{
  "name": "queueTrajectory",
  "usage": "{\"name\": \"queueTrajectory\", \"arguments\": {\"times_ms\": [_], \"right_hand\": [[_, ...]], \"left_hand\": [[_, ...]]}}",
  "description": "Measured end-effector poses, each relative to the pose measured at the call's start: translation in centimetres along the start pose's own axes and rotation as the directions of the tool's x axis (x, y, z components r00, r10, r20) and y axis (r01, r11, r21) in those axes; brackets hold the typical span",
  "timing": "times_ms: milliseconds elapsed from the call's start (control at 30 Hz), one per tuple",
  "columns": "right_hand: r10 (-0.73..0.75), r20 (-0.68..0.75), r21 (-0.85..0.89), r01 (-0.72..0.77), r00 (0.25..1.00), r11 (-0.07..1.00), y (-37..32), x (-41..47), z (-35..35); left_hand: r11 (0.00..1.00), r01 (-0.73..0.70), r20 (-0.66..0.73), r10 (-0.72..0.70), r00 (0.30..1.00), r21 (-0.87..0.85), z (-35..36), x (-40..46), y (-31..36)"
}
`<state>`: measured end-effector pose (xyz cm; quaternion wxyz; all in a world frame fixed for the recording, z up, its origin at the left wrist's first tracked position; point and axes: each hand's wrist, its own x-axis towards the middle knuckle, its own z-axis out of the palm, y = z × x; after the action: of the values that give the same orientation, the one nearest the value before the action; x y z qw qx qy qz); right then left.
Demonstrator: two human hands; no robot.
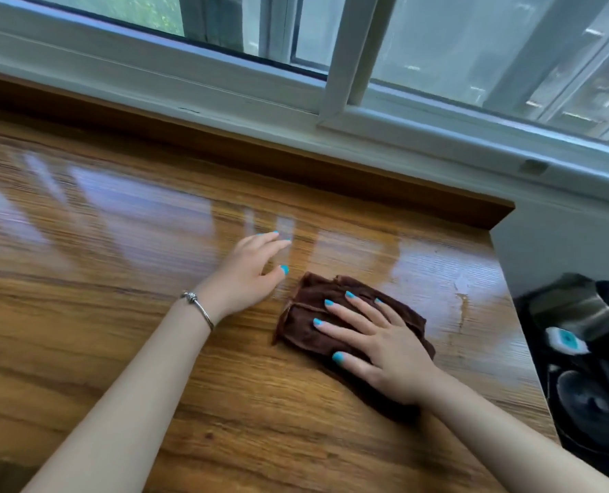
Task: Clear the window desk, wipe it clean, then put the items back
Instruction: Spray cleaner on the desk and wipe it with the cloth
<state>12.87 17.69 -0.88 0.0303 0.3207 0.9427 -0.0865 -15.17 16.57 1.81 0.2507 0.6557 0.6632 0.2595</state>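
Mid-wipe at the window desk (125, 350): right hand (385, 350) flat, fingers spread, pressing a brown cloth (306, 325) near the right end; left hand (246, 275) open, fingers relaxed, beside it. Risk: wet patch (449, 279) missed, or cloth bunching and streaking.

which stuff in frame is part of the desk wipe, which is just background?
In the job:
- brown cloth, flat on the desk
- wooden desk
- right hand, fingers spread, pressing the cloth
- left hand, open, resting on the desk beside the cloth

Just there:
- window frame behind the desk
- dark patterned object off the desk's right edge
- bracelet on the left wrist
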Motion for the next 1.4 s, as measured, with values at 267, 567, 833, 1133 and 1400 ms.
{"name": "queueTrajectory", "arguments": {"times_ms": [267, 567, 833, 1133, 1400], "right_hand": [[0.509, 0.002, 0.063, -0.508, 0.861, 0.859, 10.4, 14.1, -3.9], [0.421, -0.065, 0.059, -0.418, 0.905, 0.907, 0.4, 5.5, -0.2], [0.382, -0.031, 0.073, -0.379, 0.924, 0.923, 1.2, 3.1, -0.1], [0.301, -0.047, 0.056, -0.298, 0.952, 0.953, -5.4, -3.2, 2.2], [-0.037, -0.029, 0.073, 0.039, 0.999, 0.997, -7.8, -7.9, 3.0]], "left_hand": [[1.0, 0.026, -0.045, -0.025, 0.999, 0.011, -2.5, -4.5, -0.6], [0.998, 0.017, -0.059, -0.014, 0.998, 0.056, -0.7, -9.3, 0.8], [0.996, -0.018, -0.01, 0.019, 1.0, 0.087, 3.7, -11.1, 3.8], [0.991, 0.099, -0.096, -0.09, 0.991, 0.093, 5.0, -16.4, 3.8], [0.991, 0.114, -0.15, -0.102, 0.983, 0.075, 4.1, -17.0, 6.9]]}}
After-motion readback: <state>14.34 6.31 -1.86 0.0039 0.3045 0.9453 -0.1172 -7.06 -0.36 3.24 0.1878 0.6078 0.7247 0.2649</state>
